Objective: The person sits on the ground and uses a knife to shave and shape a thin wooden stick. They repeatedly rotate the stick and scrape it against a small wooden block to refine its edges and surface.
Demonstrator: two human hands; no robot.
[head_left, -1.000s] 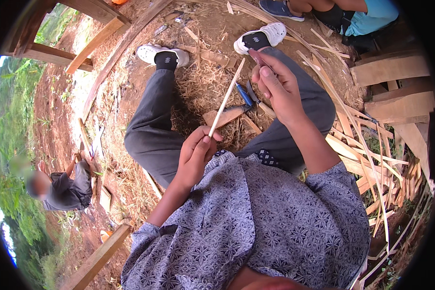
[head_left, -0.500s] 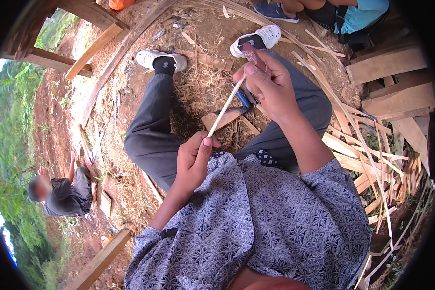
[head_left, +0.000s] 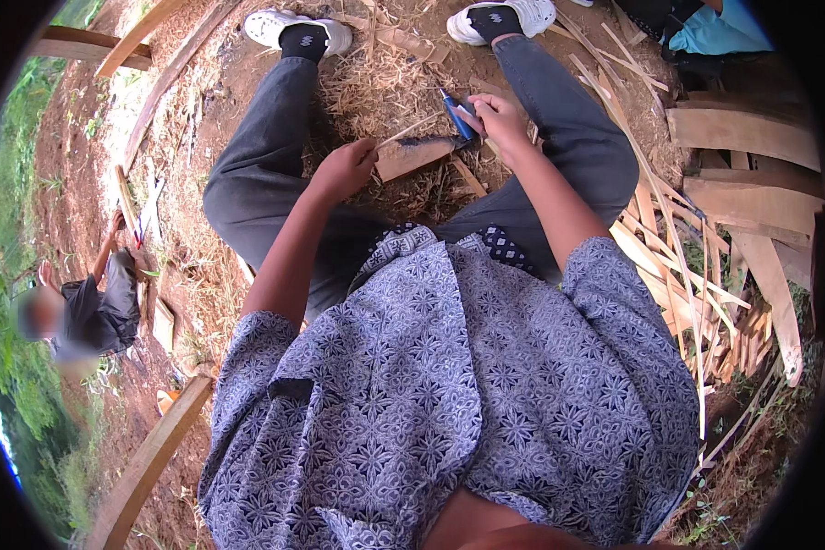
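left hand (head_left: 344, 170) pinches near end of thin bamboo strip (head_left: 403, 134); right hand (head_left: 500, 119) closed around blue-handled knife (head_left: 456, 114) at its far end, strip running btw both hands, above wood block (head_left: 417, 154).

Hands over the wooden block

The wooden block (head_left: 412, 156) lies between the left hand (head_left: 342, 170) and right hand (head_left: 502, 124); bamboo strips (head_left: 678, 266) lie right.

this is an outdoor work place for wood or bamboo: bare red earth (head_left: 82, 183), grass at the edge, split strips (head_left: 678, 266) piled, shavings (head_left: 385, 82) on the ground.
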